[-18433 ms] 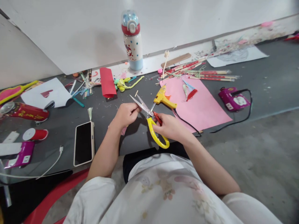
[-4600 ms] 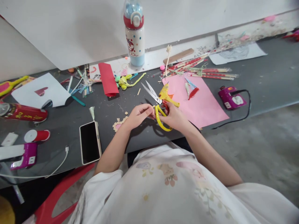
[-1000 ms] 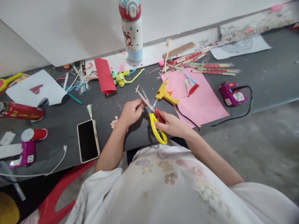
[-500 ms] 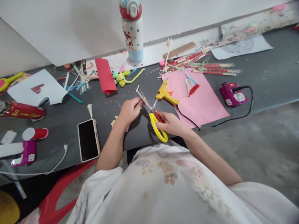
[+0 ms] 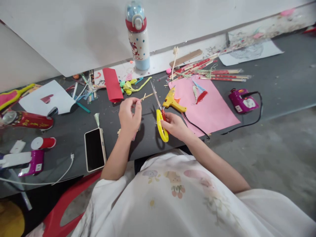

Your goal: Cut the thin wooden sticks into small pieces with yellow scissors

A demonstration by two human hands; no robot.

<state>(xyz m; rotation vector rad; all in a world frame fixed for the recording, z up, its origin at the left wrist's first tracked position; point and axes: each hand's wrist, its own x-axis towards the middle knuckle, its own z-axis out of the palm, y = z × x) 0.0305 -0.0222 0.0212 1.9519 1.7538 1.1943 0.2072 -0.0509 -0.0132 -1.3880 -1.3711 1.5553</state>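
Note:
My left hand [image 5: 130, 114] pinches a thin wooden stick [image 5: 147, 96] whose free end points right, toward the scissor blades. In my right hand [image 5: 174, 124] is a pair of scissors [image 5: 159, 121] with yellow and red handles, blades pointing up and away from me. The stick's far end lies at or just behind the blades; whether it touches them I cannot tell. Close beyond the scissors lies a yellow glue gun [image 5: 171, 99], partly over a pink sheet of paper [image 5: 212, 110]. Small pale pieces [image 5: 119, 132] show beside my left wrist, mostly hidden by it.
A water bottle [image 5: 138, 42] stands at the back. Bundled sticks [image 5: 222, 75] and a purple power unit [image 5: 243, 101] with a black cord lie right. Leftward are a phone [image 5: 94, 149], a red can [image 5: 32, 120], a red folded paper [image 5: 113, 85] and a white cable [image 5: 64, 171].
My left hand has drawn back left from the blades with the stick, which now lies more level. The scissors have turned a little more upright. The view has shifted slightly.

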